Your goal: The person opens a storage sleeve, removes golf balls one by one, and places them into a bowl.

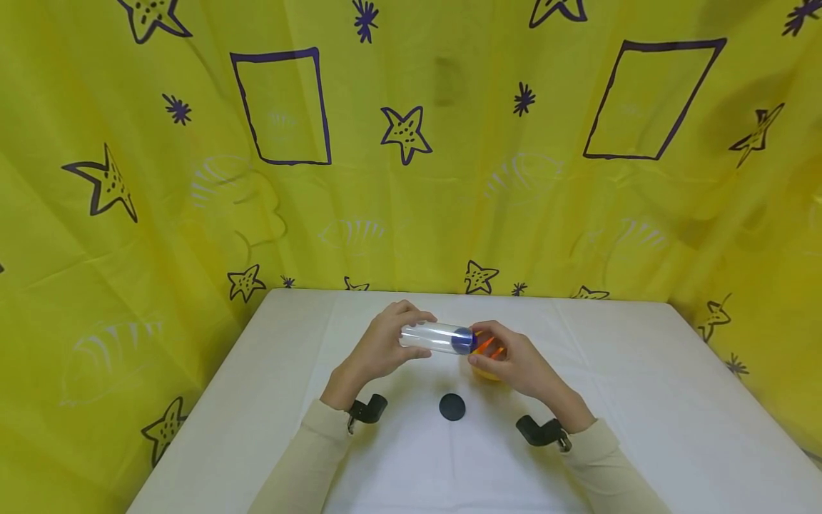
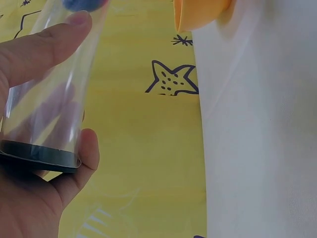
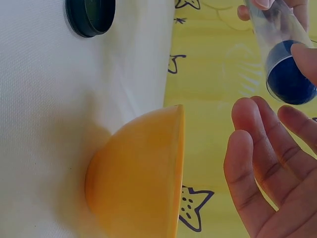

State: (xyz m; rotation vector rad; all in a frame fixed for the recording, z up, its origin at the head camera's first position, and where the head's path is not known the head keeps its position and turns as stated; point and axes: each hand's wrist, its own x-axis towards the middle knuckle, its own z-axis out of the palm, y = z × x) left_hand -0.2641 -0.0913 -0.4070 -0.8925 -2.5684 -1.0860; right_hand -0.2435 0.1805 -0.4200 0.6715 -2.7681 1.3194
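My left hand [image 1: 388, 341] grips a clear plastic tube [image 1: 427, 336] tilted nearly level above the table. A black cap [image 2: 42, 157] closes the tube's end near the left palm. Inside its other, uncapped end sits a dark blue ball [image 3: 290, 79]. At that end is my right hand [image 1: 516, 360], its fingers spread and loosely bent, the thumb overlapping the ball in the right wrist view; whether it touches cannot be told. Below the right hand stands a yellow-orange bowl [image 3: 133, 183], partly hidden by that hand in the head view.
A loose black cap [image 1: 452, 407] lies on the white-covered table [image 1: 257, 414], hollow side showing in the right wrist view. A yellow curtain [image 1: 449, 214] with drawn stars and fish hangs behind the table and along both sides.
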